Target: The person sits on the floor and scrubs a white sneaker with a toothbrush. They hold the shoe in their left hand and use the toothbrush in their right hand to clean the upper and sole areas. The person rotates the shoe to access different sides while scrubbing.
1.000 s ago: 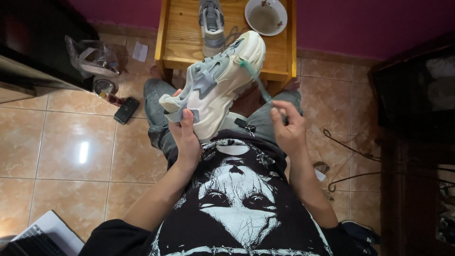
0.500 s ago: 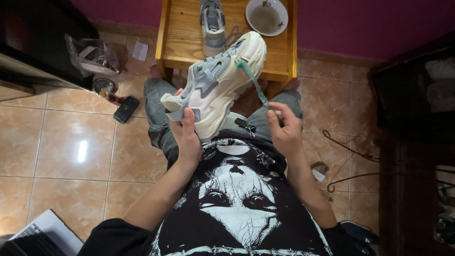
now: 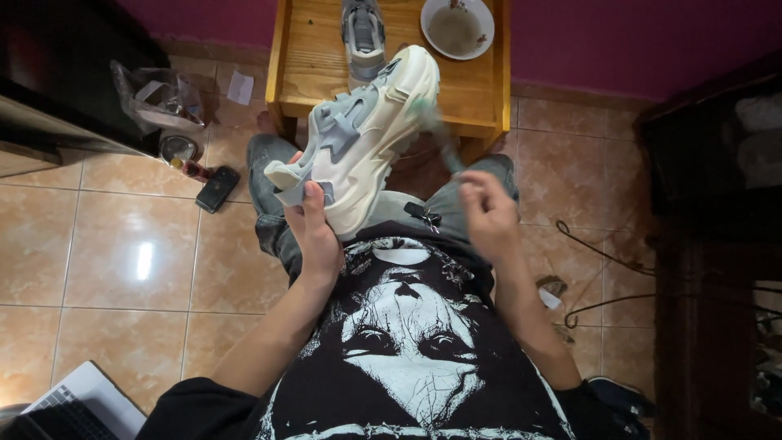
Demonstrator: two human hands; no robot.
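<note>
Fingers of the left hand [image 3: 314, 232] clamp the heel of a cream-and-grey sneaker [image 3: 358, 143] (tilted above the lap), near the wooden desk [image 3: 305, 57]; the right hand [image 3: 487, 216] pinches a blurred brush [image 3: 436, 130] at its toe.

Glossy glazed tile on the floor [image 3: 122, 269], with a bright glare patch at left. Varnished yellow wood, grain showing, on the small table [image 3: 314, 61] at far centre. Smooth glazed ceramic for the bowl [image 3: 457, 27], smeared inside. Chunky sneaker [image 3: 358, 143] in the left hand [image 3: 314, 236]: matt cream rubbery sole, grey cloth-like panels. Second grey shoe [image 3: 363, 33] similar. Faded grey denim on the jeans [image 3: 273, 195]. Matt black printed cotton on the shirt [image 3: 407, 350]. Crinkled clear plastic on the bag [image 3: 159, 98], far left.
</note>
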